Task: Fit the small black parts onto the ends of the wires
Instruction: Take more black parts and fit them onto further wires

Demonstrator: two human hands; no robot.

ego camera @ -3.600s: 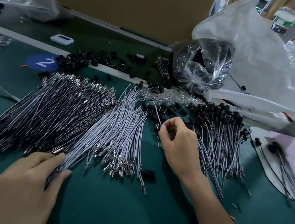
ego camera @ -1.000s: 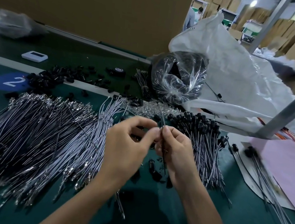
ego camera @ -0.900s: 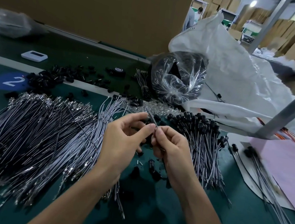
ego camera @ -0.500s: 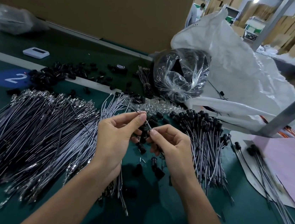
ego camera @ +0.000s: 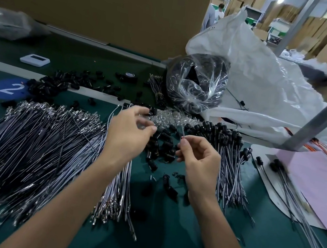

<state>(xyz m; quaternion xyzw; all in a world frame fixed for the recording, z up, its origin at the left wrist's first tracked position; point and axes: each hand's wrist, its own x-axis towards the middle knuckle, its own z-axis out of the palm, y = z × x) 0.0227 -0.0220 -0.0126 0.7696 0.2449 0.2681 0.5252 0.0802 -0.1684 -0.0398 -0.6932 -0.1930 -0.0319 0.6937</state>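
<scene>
Bare grey wires [ego camera: 32, 149] with metal terminals lie fanned in a heap at left, loose small black parts [ego camera: 163, 144] cluster at centre, capped wires [ego camera: 229, 152] lie bundled at right, and one wire [ego camera: 182, 133] stands near upright, pinched by the right hand [ego camera: 197, 161].

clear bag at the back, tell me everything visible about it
The clear bag is thin, glossy, crinkled plastic, bulging round with a dark mass inside, too blurred to identify. Its folds gather toward the front. It sits far back on the green table, resting against the big white sack on its right, a small wire bundle to its left.
</scene>
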